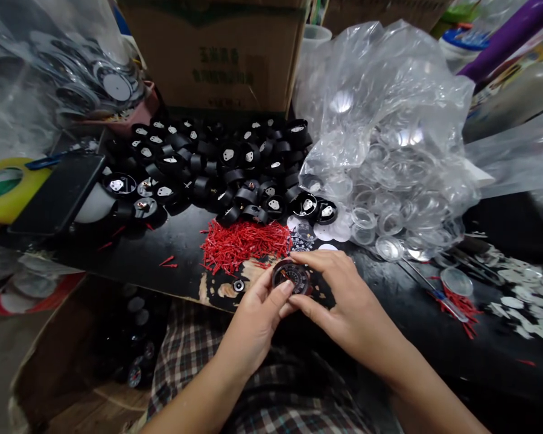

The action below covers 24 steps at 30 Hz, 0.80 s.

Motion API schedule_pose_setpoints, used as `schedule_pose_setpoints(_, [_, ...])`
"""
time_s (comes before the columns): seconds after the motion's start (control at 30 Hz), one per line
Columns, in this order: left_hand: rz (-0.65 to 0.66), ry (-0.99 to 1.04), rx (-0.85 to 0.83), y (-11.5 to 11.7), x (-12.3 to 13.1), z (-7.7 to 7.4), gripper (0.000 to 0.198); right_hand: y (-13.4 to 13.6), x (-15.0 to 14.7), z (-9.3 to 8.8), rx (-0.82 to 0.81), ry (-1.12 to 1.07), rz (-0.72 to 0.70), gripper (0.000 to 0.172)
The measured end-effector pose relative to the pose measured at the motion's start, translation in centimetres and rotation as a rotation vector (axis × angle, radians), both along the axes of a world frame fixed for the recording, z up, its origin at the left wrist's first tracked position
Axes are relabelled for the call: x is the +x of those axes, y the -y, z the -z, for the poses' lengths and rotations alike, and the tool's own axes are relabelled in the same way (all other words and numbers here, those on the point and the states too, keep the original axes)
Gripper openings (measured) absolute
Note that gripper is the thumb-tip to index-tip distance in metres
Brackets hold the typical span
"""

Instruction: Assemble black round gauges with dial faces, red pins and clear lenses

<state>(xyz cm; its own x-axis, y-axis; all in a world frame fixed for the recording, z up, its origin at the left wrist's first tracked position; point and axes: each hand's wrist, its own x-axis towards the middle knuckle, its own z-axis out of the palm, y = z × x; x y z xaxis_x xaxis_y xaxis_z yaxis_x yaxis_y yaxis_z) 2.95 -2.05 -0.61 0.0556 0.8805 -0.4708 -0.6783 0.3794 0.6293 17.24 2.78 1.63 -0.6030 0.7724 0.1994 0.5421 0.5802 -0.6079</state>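
Between my two hands is a small round dial gauge with a black rim and a dark printed face [300, 276]. My left hand [260, 310] grips it from the left, its thumb lying over the face. On the other side, my right hand [344, 289] has its fingers at the upper rim and its thumb at the lower edge. Just beyond the gauge lies a heap of small red pointers [244, 241]. Printed dial discs [332, 230] lie behind my right hand, partly covered by it. A small round metal part [239, 286] rests left of the gauge, on the worn table edge.
Many black round housings [199, 166] are piled behind the pointers, before a cardboard box [212, 66]. A plastic bag of clear lenses [389, 199] stands right. Left are a phone [58, 193] and yellow tape [4, 181]. White pieces [525, 295] lie far right; a carton [67, 361] stands below.
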Motion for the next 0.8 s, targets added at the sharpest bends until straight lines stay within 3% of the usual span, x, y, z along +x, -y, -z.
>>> schedule_pose_setpoints(0.2, [0.037,0.032,0.005,0.4,-0.3,0.0,0.03,-0.2,0.0,-0.3,-0.18,-0.072,0.017,0.038])
schedule_pose_setpoints(0.37, [0.07,0.108,-0.005,0.7,-0.5,-0.2,0.033,-0.2,0.2,-0.6,-0.2,-0.092,0.023,0.033])
schedule_pose_setpoints(0.53, [0.108,0.113,-0.028,0.8,-0.6,-0.6,0.032,0.2,0.5,-0.5,-0.08,0.025,-0.01,0.053])
schedule_pose_setpoints(0.73, [0.062,0.121,-0.015,0.8,-0.4,-1.0,0.022,0.3,0.2,-0.7,0.105,-0.025,0.016,0.046])
schedule_pose_setpoints(0.8, [0.021,0.126,-0.033,0.7,-0.3,-1.4,0.027,0.2,0.0,-0.9,0.145,-0.094,0.027,0.046])
